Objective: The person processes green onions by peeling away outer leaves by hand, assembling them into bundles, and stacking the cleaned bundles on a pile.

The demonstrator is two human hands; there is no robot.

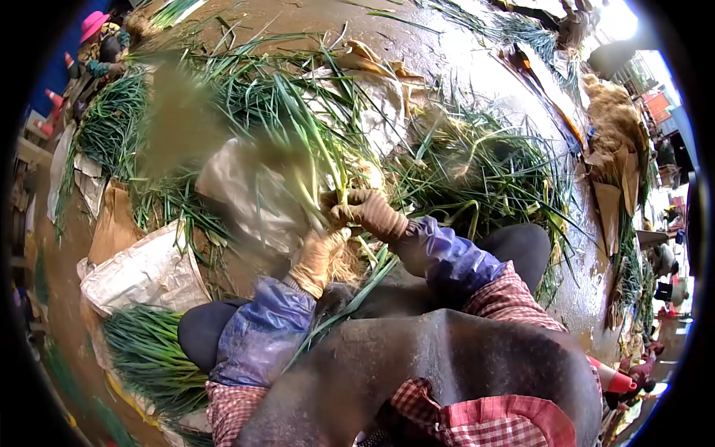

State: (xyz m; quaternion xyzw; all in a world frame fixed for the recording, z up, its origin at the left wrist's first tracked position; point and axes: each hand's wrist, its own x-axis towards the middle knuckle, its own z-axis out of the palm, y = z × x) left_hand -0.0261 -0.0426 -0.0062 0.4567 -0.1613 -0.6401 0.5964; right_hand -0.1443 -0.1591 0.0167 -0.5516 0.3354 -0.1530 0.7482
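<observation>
Both hands wear tan work gloves and meet in front of the dark apron (417, 357). My left hand (319, 261) is closed round the white lower stems of some green onions (316, 160), with stringy roots just below it. Touching the same stalks slightly higher, my right hand (366, 214) has its fingers pinched on them. The green leaves point up and away from me. Loose green leaves (484, 175) lie in a heap to the right of my hands, and a pale sheet (257, 194) is beyond them on the left.
At the lower left lies a green onion bundle (149, 350) below a whitish sack (149, 272). A person in a pink hat (93, 26) is at the upper left. Brown roots (611, 119) are piled at the right. A traffic cone (614, 378) stands at the lower right.
</observation>
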